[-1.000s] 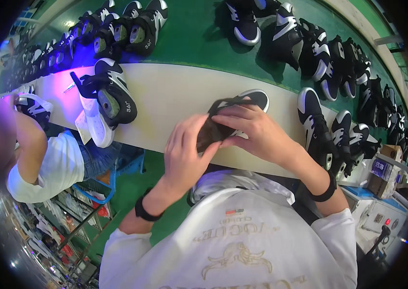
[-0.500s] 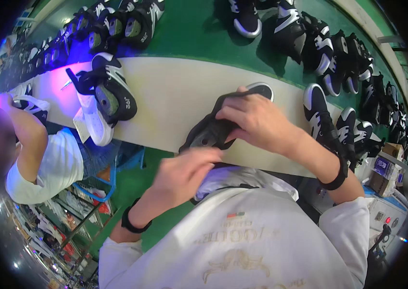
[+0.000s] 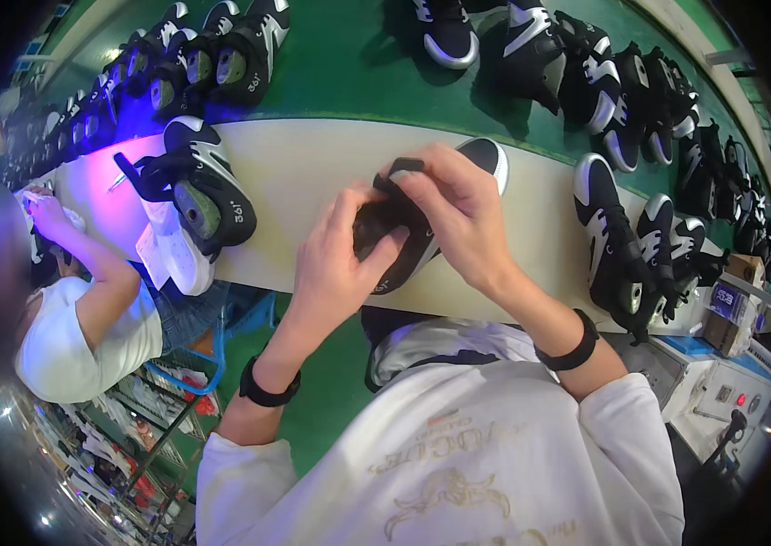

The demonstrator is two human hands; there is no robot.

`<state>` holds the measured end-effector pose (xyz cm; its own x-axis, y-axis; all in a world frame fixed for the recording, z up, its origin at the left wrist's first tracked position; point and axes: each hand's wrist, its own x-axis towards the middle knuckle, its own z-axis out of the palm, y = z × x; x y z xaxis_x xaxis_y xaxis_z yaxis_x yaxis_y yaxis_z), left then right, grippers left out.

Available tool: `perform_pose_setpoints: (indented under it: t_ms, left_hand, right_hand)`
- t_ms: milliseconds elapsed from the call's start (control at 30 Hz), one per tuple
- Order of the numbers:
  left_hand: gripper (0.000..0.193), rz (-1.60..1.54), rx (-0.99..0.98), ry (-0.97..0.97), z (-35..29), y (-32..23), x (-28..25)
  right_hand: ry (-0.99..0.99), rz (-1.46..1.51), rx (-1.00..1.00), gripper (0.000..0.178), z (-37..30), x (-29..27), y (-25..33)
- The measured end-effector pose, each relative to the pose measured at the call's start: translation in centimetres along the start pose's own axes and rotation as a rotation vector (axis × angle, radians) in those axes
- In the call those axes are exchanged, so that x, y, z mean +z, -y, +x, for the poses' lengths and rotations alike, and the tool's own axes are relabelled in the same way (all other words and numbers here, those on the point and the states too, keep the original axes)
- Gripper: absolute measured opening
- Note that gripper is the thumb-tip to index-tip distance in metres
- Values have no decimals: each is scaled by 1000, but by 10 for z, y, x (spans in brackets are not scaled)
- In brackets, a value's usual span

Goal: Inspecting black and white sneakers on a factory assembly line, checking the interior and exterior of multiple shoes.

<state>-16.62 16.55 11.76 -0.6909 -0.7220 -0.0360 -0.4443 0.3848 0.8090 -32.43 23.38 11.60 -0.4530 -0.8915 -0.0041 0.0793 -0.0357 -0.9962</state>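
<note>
A black and white shoe (image 3: 403,264) lies on the pale bench top in front of me, its white-edged toe pointing away to the right. My left hand (image 3: 338,250) is wrapped about the heel and collar, with the thumb on the near side. At the shoe's opening, my right hand (image 3: 458,205) pinches a black strap or collar edge (image 3: 405,166) between thumb and fingers. The inside of the shoe is mostly hidden by my hands. To the left, a black shoe (image 3: 213,196) leans by a white sole (image 3: 183,255) on the same bench.
Several black and white shoes (image 3: 599,223) stand at the bench's right end. More rows of shoes (image 3: 531,45) line the green conveyor surface (image 3: 358,64) beyond. A seated co-worker (image 3: 85,328) works at the left. A control box (image 3: 722,396) stands at the right.
My left hand has moved up from the near edge and taken hold of the shoe's heel. My right hand has shifted left to its opening. The shoe has turned, showing more of its side.
</note>
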Motion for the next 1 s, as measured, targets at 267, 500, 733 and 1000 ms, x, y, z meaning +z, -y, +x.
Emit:
perform_pose_setpoints:
  t_ms: [267,500,733,1000]
  left_hand:
    - [21,-518,-347,23,12,40,12]
    - [25,-620,-390,-291,48,60,-21]
    - [51,505,-204,-239,201,29,-56]
    - [36,220,302,-500,101,-8,-55]
  right_hand:
    - [319,-767,-659,20,-8,-9,-24]
    - [161,-297,-94,25,44,-39,4]
    - [-503,-863,-37,62,245,-47,-80]
    - [251,-225,216,47,112,-61,-2]
